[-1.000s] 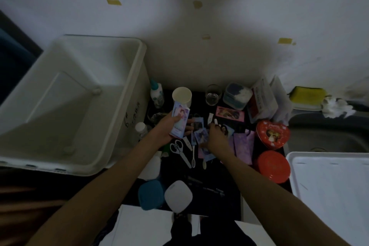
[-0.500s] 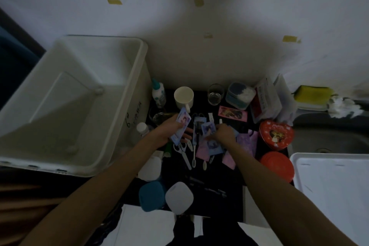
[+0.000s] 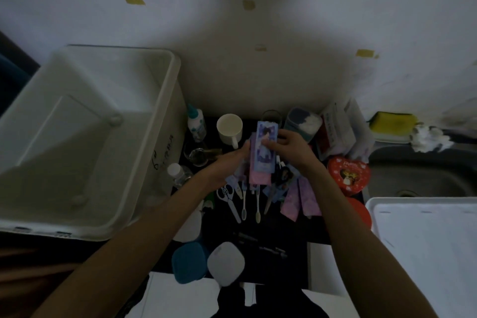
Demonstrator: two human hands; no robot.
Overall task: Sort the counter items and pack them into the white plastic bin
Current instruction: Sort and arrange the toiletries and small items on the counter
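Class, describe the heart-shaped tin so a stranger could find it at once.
Start at the sink on the right. On the dark counter just left of it lies the heart-shaped tin, above a round red lid. It alone is heart-shaped, with a picture on top.

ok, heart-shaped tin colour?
Red heart-shaped tin with white spots; head view.

The tabletop (image 3: 284, 230) is black. Left of it stands a plain white bin (image 3: 144, 188); on its right edge sits a red heart-shaped tin (image 3: 348, 174) with white dots, near lilac patterned cards (image 3: 299, 199).
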